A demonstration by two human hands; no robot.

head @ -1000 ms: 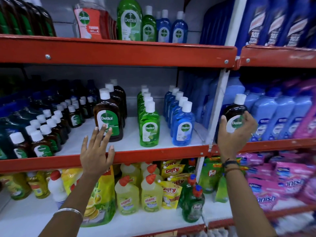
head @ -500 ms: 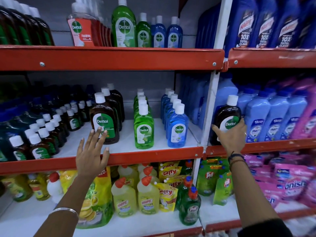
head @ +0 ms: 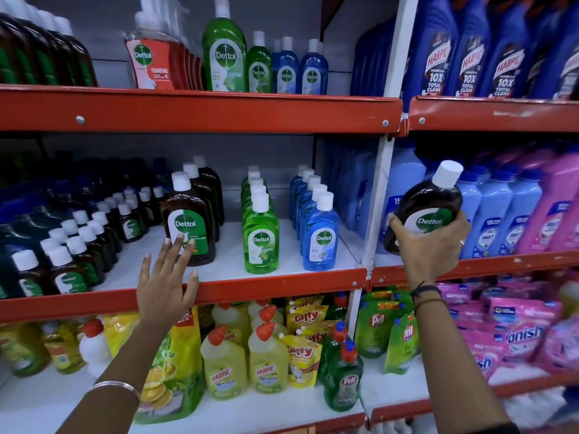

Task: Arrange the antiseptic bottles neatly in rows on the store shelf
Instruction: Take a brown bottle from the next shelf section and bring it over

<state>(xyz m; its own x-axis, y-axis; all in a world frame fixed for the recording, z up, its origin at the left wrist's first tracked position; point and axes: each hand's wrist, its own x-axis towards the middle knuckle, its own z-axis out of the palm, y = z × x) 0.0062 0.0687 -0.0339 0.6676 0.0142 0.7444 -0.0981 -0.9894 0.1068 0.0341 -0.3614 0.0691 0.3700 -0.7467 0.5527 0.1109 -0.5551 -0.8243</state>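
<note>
My right hand (head: 430,245) grips a large brown Dettol bottle (head: 429,203) with a white cap, tilted to the right, in front of the right bay's blue bottles. My left hand (head: 166,283) is open with fingers spread, its fingertips at the label of the front brown Dettol bottle (head: 188,219) in a short row on the middle shelf (head: 282,281). Right of that row stand a row of green Dettol bottles (head: 261,233) and a row of blue Dettol bottles (head: 319,231). Several small brown Dettol bottles (head: 67,261) fill the shelf's left part.
A white upright post (head: 379,195) separates the two bays. Light blue bottles (head: 498,211) and pink bottles (head: 557,202) crowd the right bay. Harpic, Giffy and Pril items (head: 269,361) sit on the lower shelf. More Dettol bottles (head: 225,54) stand on the top shelf.
My right hand has lifted the brown bottle off the right bay's shelf and tilted it. My left hand has stayed at the front brown bottle's label.
</note>
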